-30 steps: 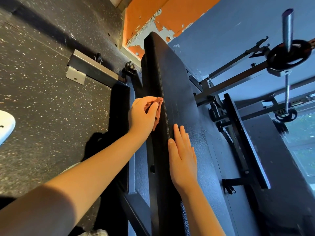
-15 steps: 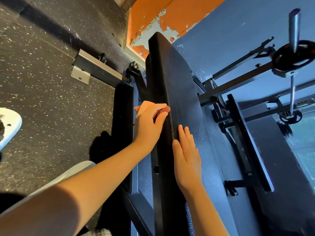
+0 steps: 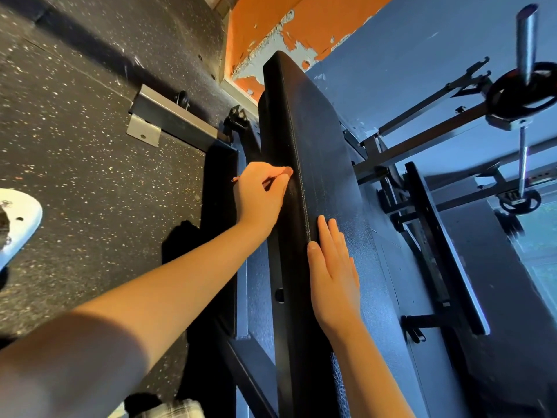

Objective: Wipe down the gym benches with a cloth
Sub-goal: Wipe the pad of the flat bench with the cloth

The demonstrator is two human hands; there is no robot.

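Along left edge of black bench pad [image 3: 316, 131], left grip [image 3: 262, 197] curled round reddish cloth [image 3: 285, 171], cloth pressed to pad side, mostly hidden, right grip [image 3: 334, 273] flat on pad top beside same edge, fingers straight, holding nothing

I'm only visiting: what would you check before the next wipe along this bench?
1. Cloth gripped in the left hand: ok.
2. Cloth against the side edge of the bench: ok.
3. Right hand flat on the bench top, fingers straight, away from the cloth: ok.
4. Side edge ahead, toward the far end, free of obstacles: ok.
5. Cloth clean enough to go on: cannot tell, the hand hides most of it.
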